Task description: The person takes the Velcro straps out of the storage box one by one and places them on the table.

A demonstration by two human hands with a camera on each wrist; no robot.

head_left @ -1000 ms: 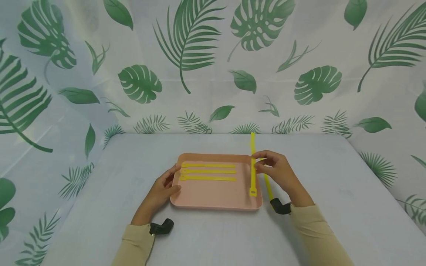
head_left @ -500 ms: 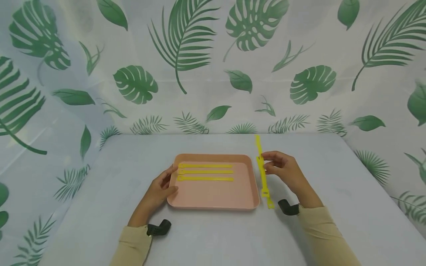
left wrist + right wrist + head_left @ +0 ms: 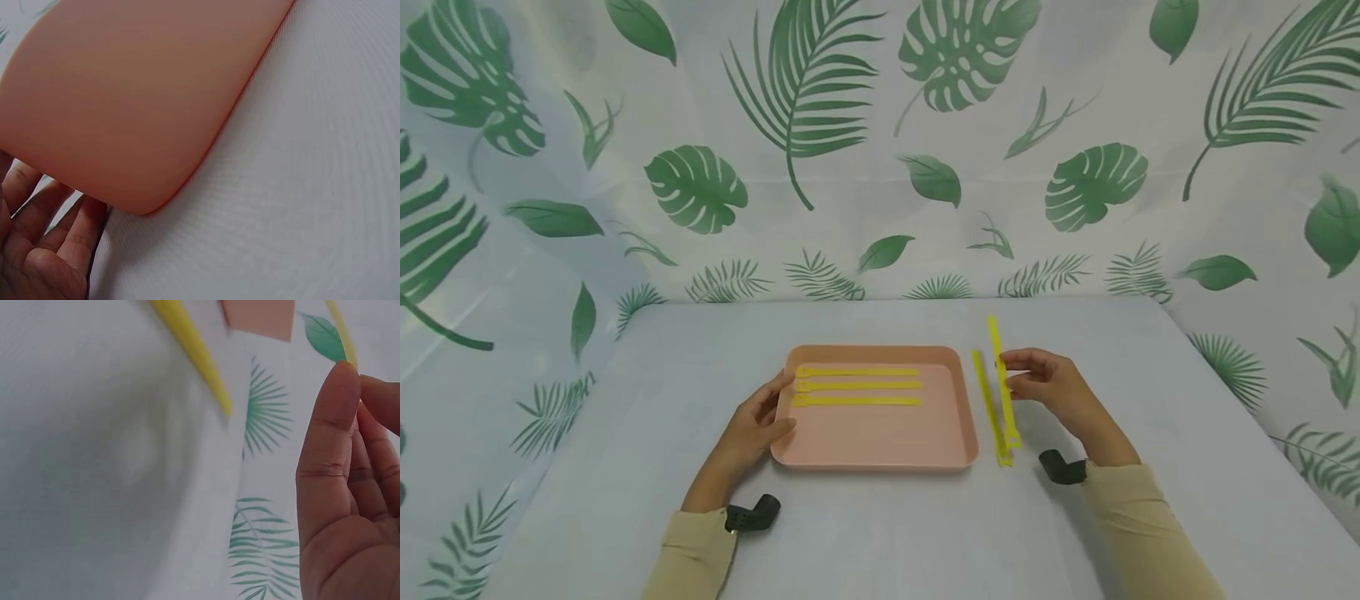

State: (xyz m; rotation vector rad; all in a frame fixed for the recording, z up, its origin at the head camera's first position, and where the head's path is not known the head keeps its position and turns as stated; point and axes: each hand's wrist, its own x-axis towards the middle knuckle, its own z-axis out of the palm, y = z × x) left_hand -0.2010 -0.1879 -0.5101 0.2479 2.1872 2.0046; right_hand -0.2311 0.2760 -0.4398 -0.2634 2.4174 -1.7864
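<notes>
On the left, my left hand [image 3: 752, 429] grips the left end of a peach-coloured tray [image 3: 880, 437], thumb at its rim. In the left wrist view the tray's outer wall [image 3: 125, 106] fills the upper left, above curled fingers [image 3: 81, 234]. Several yellow cable straps [image 3: 861, 386] lie side by side across the back of the tray, slotted heads to the left. My right hand [image 3: 1052, 387] pinches another yellow cable strap [image 3: 1006, 404] between thumb and fingers, its slotted head pointing down. Just left of it, a loose yellow cable strap [image 3: 988, 404] lies on the table beside the tray.
The table [image 3: 880, 533] is covered in pale cloth. Behind it hangs a white curtain [image 3: 850, 192] printed with green leaves. A black wrist camera [image 3: 752, 514] sits on the left wrist, another black camera [image 3: 1062, 467] on the right.
My right hand has carried its cable strap rightward, from over the tray's right edge to beside the loose strap. My left hand keeps its grip on the tray. The head view has shifted slightly.
</notes>
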